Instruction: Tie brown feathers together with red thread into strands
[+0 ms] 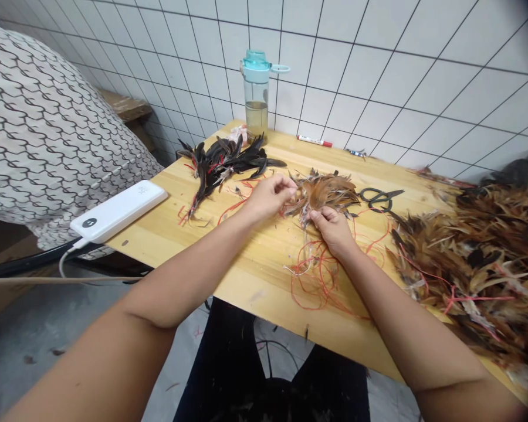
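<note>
A small bunch of brown feathers [323, 190] lies mid-table on the wooden table [255, 275]. My left hand [270, 196] pinches the bunch at its left side, fingers closed. My right hand [332, 228] grips the lower end of the same bunch, fingers curled round it. Loose red thread [317, 275] trails from the bunch toward the table's front edge. A pile of dark feathers [222, 161] sits to the left of my left hand.
A large heap of brown feathers [475, 258] covers the table's right end. Black scissors [381, 198] lie right of the bunch. A teal-lidded bottle [256, 97] and a red marker [314, 141] stand by the tiled wall. A white power bank [118, 211] rests at the left corner.
</note>
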Tool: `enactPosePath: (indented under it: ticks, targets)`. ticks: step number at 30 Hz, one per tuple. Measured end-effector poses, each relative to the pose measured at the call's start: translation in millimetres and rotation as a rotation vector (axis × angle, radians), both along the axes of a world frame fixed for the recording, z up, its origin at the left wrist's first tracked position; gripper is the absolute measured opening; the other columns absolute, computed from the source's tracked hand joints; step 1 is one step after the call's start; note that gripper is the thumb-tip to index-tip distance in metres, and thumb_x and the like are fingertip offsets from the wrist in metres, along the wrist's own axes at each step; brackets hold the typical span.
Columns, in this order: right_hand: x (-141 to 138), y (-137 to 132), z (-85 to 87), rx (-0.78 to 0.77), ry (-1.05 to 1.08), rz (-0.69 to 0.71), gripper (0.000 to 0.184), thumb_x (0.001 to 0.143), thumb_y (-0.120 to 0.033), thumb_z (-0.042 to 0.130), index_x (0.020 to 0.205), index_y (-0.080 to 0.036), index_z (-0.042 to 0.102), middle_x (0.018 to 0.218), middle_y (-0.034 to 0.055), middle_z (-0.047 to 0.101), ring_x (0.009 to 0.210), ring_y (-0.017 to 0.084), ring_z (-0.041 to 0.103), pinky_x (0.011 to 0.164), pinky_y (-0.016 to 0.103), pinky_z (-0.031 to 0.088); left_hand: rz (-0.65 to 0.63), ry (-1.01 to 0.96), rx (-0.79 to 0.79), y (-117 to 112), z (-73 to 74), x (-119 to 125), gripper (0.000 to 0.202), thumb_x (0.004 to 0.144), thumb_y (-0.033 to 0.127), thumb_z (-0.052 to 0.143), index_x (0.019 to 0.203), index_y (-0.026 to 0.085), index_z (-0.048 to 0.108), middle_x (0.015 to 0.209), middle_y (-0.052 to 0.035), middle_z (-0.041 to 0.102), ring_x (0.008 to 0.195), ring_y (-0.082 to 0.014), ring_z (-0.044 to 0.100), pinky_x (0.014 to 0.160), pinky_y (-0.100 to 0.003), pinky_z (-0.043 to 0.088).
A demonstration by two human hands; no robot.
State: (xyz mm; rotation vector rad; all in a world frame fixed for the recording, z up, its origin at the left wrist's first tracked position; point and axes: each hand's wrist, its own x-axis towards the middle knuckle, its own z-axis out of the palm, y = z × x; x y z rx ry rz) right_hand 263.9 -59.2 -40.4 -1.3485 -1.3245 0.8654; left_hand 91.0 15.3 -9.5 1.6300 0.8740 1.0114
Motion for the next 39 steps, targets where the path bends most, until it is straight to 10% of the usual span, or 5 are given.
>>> enactPosePath:
  ticks: [8, 18, 26, 33, 39]
  targets:
    - [0.0, -2.3, 4.3, 0.002, 0.033, -0.050, 0.037, 0.076, -0.055, 0.064, 0.072, -0.019, 0.064, 0.053, -0.0044, 0.042, 0.057, 0.012, 0.042, 0.055, 0.026, 0.033, 0.145, 0.721, 0.475, 27.7, -6.5, -25.8, 0.015, 0.076, 0.016, 0.055, 0.078, 0.018, 0.070, 0.082, -0.0059, 0.062, 0.078, -0.0185, 0.054, 0.077, -0.032, 0.042]
    - [-0.1, -2.4, 3.4, -0.001, -0.006, -0.046, 0.037, 0.077, -0.057, 0.062, 0.072, -0.019, 0.063, 0.053, -0.0041, 0.042, 0.057, 0.013, 0.041, 0.055, 0.026, 0.032, 0.062, 0.768, 0.649, 33.4, -26.6, -11.1, 0.023, 0.079, 0.011, 0.051, 0.086, 0.020, 0.071, 0.091, -0.0092, 0.057, 0.095, -0.0246, 0.048, 0.083, -0.035, 0.039]
    - [-0.1, -3.3, 3.7, 0.008, -0.031, -0.053, 0.038, 0.078, -0.057, 0.061, 0.073, -0.019, 0.064, 0.053, -0.0038, 0.042, 0.057, 0.012, 0.041, 0.054, 0.026, 0.032, 0.254, 0.433, 0.476, 29.6, -8.1, -17.0, 0.009, 0.080, 0.013, 0.054, 0.081, 0.018, 0.061, 0.085, -0.0047, 0.060, 0.085, -0.0182, 0.054, 0.081, -0.033, 0.042]
    - [-0.9, -1.6, 2.4, 0.005, -0.013, -0.054, 0.035, 0.075, -0.053, 0.064, 0.071, -0.018, 0.066, 0.056, -0.0026, 0.049, 0.058, 0.012, 0.043, 0.056, 0.026, 0.035, -0.034, -0.157, -0.125, 4.2, -0.1, 3.6, 0.012, 0.077, 0.018, 0.064, 0.081, 0.015, 0.053, 0.066, 0.0019, 0.058, 0.057, -0.0085, 0.053, 0.058, -0.023, 0.043]
    - [0.1, 2.2, -4.3, 0.000, -0.001, -0.056, 0.038, 0.070, -0.054, 0.068, 0.059, -0.019, 0.058, 0.057, -0.0019, 0.052, 0.057, 0.011, 0.043, 0.057, 0.025, 0.037, -0.178, -0.103, -0.126, -10.9, -9.4, 17.9, 0.012, 0.073, 0.014, 0.065, 0.079, 0.015, 0.053, 0.064, 0.0031, 0.057, 0.056, -0.0066, 0.052, 0.057, -0.020, 0.041]
